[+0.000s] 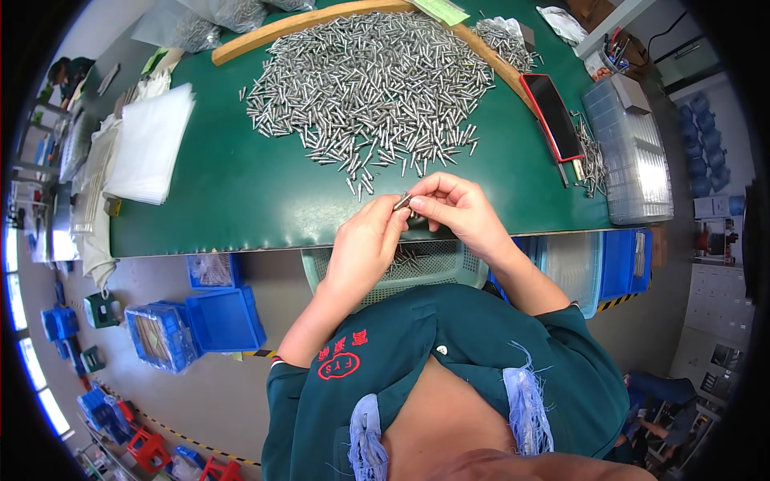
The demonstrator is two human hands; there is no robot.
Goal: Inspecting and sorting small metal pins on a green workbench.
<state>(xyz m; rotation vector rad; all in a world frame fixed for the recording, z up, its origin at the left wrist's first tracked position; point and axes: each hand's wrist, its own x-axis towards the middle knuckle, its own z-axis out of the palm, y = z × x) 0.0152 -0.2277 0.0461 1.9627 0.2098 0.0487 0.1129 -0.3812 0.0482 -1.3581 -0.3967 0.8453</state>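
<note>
Over the table's front edge my two hands meet, fingertips close together. A small silvery metal pin (402, 202) is pinched in the fingers of my left hand (362, 239). My right hand (463, 210) has thumb and forefinger closed at the same spot, touching the pin's end; whether it holds a second piece is too small to tell. Just beyond my fingers spreads a large pile of similar metal pins (373, 84) on the green tabletop (216, 200). Beneath my hands a pale green plastic basket (317, 268) holds some more pins, partly hidden by my hands and body.
A curved wooden strip (313, 24) bounds the pile at the back. Rightward lie a red-cased phone (553, 118), loose metal pieces (591, 156) and stacked clear plastic boxes (630, 152). White sheets (150, 144) lie at left. Blue crates (226, 319) stand on the floor.
</note>
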